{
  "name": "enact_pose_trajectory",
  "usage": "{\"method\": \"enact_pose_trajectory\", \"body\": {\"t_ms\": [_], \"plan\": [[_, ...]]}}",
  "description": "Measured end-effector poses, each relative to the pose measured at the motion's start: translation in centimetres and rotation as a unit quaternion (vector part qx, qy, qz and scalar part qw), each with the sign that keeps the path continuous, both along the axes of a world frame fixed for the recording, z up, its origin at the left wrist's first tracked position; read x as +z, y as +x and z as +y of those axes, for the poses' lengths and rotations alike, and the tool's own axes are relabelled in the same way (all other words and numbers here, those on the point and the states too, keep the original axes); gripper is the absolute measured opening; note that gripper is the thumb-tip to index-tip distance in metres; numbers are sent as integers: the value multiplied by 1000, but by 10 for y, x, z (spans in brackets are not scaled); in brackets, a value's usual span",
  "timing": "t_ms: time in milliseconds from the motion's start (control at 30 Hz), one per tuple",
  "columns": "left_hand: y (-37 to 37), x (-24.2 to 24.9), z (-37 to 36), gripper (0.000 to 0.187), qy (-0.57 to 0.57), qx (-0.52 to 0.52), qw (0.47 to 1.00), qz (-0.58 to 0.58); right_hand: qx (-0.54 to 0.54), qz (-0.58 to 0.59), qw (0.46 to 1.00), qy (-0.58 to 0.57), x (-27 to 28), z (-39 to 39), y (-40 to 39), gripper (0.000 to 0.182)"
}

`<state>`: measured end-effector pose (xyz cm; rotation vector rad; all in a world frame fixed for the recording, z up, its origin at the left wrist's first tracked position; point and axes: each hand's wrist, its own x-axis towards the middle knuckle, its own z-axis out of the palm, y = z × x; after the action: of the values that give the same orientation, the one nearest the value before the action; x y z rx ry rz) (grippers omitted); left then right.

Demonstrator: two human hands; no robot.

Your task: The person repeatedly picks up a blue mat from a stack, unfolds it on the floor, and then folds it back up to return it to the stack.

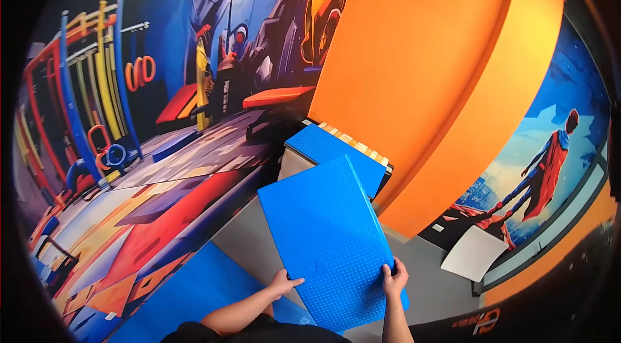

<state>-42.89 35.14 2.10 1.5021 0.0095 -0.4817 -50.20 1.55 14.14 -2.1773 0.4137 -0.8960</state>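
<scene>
A large blue mat (323, 226) with a dimpled surface is held tilted in front of me, between my two hands. At its lower left edge, my left hand (284, 283) grips the mat, with the thumb lying on the face. My right hand (396, 278) clasps the right edge, thumb on the near face and fingers round the side. Behind the mat's upper corner, a blue-topped block (323, 141) with a row of pale pieces along its back edge stands against the orange wall; the mat partly hides it.
Another blue mat (194, 291) lies on the grey floor (242, 233) at lower left. An orange wall (414, 45) rises ahead. A white panel (474, 254) rests at the right, below a mural of a caped figure (550, 168). Another mural (162, 175) covers the left side.
</scene>
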Motion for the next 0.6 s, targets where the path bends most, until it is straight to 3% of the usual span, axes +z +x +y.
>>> {"method": "enact_pose_trajectory", "body": {"t_ms": [33, 100, 267, 367, 467, 600], "plan": [[27, 3, -12, 50, 54, -43, 998, 9, -15, 18, 999, -42, 11, -11, 26, 36], [83, 2, -37, 48, 1, -31, 999, -19, -17, 36, 998, -57, 28, -27, 77, 37], [215, 12, -87, 44, 62, -45, 995, -58, -37, 24, 997, -61, 13, -90, 195, 38], [278, 41, -114, 40, 19, -68, 997, -32, -44, 77, 994, -63, 9, -130, 273, 40], [343, 26, -157, 33, -21, -85, 995, 44, -38, 113, 990, -73, -13, -189, 371, 39], [432, 2, -219, 24, 15, -45, 998, 42, 26, 103, 990, -96, -43, -254, 522, 40]]}}
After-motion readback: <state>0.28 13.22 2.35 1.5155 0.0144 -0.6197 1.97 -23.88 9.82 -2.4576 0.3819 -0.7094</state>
